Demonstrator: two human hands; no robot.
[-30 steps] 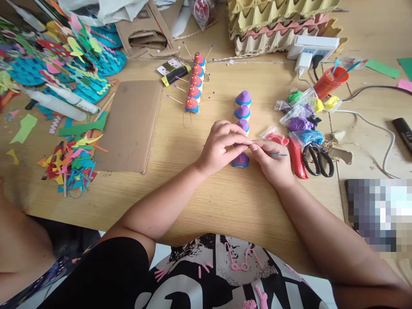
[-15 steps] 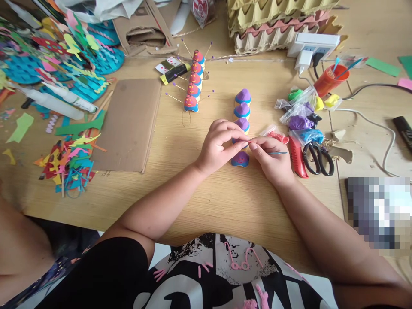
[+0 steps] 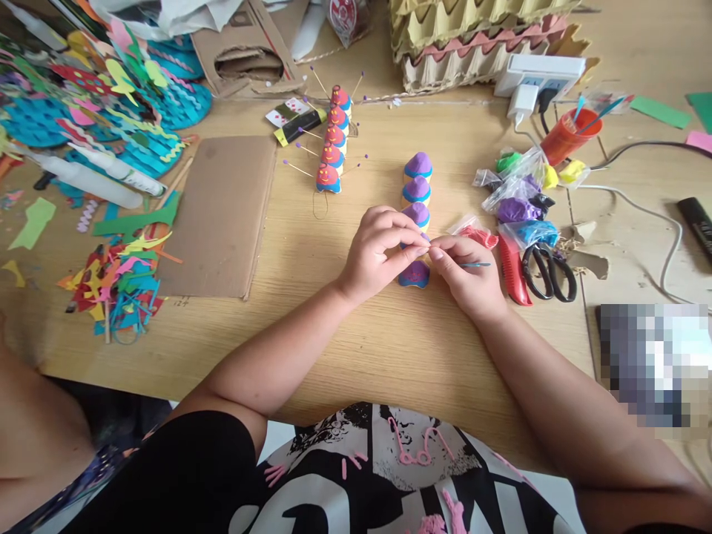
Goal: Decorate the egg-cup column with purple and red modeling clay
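My left hand is pinched, thumb against forefinger, over the row of purple and blue clay-covered egg-carton cups. Its fingertips meet those of my right hand at a tiny bit of red clay, now almost hidden between them. A thin blue clay tool lies in my right hand, its tip sticking out past the fingers to the right. The nearest cup carries small reddish marks on its purple face; the one behind it is partly covered by my fingers. An opened bag of red clay lies just beyond my right hand.
A finished-looking red and blue caterpillar with pins stands further left. Right are bagged clays, black-handled scissors and an orange cup. Cardboard and paper scraps lie left; egg trays are stacked behind.
Both hands stay fingertip to fingertip in nearly the same place. The red bit that showed between them is now mostly covered. The whole view has shifted very slightly.
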